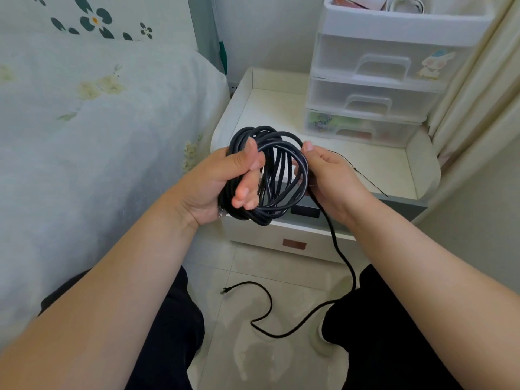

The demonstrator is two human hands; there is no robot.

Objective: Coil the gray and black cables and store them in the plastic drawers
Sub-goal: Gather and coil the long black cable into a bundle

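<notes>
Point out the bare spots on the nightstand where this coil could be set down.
The nightstand top is bare left of the plastic drawers, by its raised rim, and in front of them, where only a thin black tie lies. The back right is crowded by the drawers. Both hands hold the black cable.

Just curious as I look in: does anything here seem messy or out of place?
Only the black cable: most is coiled between the left hand and right hand, but its loose tail trails across the floor tiles, plug end lying free.
</notes>
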